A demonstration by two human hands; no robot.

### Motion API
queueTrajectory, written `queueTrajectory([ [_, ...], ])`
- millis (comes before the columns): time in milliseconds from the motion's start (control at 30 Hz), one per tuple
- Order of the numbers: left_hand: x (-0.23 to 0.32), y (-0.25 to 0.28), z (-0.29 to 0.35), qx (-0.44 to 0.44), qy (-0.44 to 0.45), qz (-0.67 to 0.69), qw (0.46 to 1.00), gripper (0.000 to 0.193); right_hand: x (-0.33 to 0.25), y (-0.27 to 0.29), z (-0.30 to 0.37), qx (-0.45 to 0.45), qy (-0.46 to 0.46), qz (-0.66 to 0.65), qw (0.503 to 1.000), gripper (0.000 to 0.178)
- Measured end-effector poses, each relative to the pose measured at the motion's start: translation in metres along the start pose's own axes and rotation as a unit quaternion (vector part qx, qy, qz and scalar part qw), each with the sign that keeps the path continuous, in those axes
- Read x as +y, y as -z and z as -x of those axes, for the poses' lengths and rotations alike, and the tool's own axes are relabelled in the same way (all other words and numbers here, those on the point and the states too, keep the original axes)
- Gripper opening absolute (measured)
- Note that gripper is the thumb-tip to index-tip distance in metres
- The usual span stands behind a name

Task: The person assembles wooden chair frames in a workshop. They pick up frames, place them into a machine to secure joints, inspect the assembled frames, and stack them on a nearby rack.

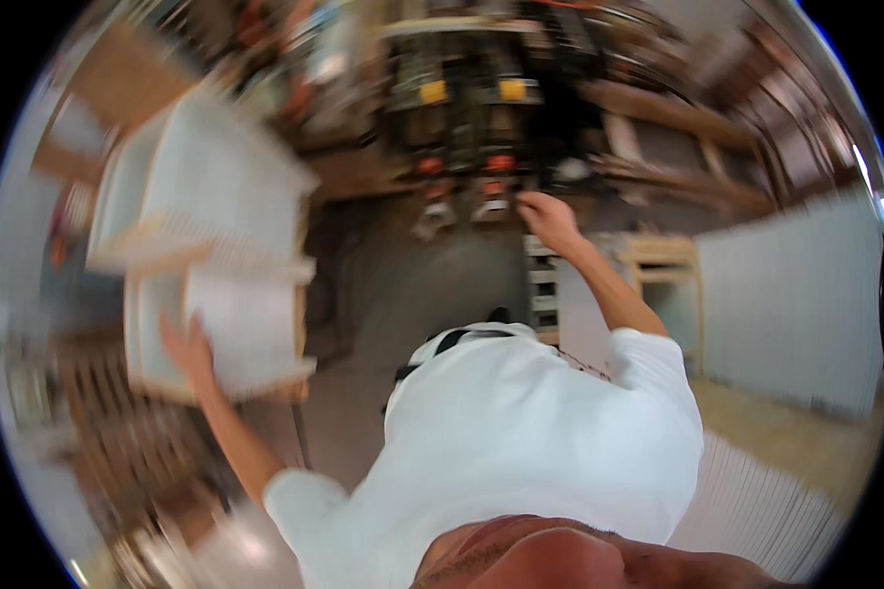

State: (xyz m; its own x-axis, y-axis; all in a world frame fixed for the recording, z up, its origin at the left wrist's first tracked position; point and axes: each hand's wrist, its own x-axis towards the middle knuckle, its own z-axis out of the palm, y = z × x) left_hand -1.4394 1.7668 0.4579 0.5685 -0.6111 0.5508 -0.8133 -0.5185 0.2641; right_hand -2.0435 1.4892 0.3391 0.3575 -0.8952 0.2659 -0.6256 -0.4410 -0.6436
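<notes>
My left hand [189, 348] reaches out to the left, its thumb and fingers spread, over the near white cabinet box [246, 329]. Whether it touches the box's panel I cannot tell, as the picture is smeared there. A second white cabinet box [221, 182] stands just beyond, and both show pale wooden edges. Out in front, to the right of the middle, my right hand [552, 222] hangs in the air with its fingers curled in. Nothing shows in it. Below that hand is a narrow slatted stack [543, 285] with pale edges.
Ahead, a cluttered wooden rack [678, 108] holds blurred gear, with two orange-and-black tools [498, 167] low down. Large white panels [791, 304] and a pale wooden frame [663, 250] stand at right. A slatted wooden pallet [118, 422] is at lower left. Grey floor [442, 270] lies between.
</notes>
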Motion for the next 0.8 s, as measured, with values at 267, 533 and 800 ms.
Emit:
queueTrajectory([
  [267, 0.286, -0.05, 0.079, -0.175, 0.003, 0.238, 0.955, 0.032, -0.068, 0.292, -0.056, 0.234, 0.218, 0.283, 0.904, 0.023],
  [533, 0.439, -0.153, 0.177, -0.505, -0.084, 0.511, 0.69, 0.036, -0.007, 0.575, 0.056, 0.342, -0.174, 0.683, 0.622, 0.027],
  [800, 0.449, -0.18, 0.147, -0.53, -0.145, 0.456, 0.699, 0.036, 0.029, 0.663, 0.193, 0.263, -0.417, 0.654, 0.573, 0.06],
])
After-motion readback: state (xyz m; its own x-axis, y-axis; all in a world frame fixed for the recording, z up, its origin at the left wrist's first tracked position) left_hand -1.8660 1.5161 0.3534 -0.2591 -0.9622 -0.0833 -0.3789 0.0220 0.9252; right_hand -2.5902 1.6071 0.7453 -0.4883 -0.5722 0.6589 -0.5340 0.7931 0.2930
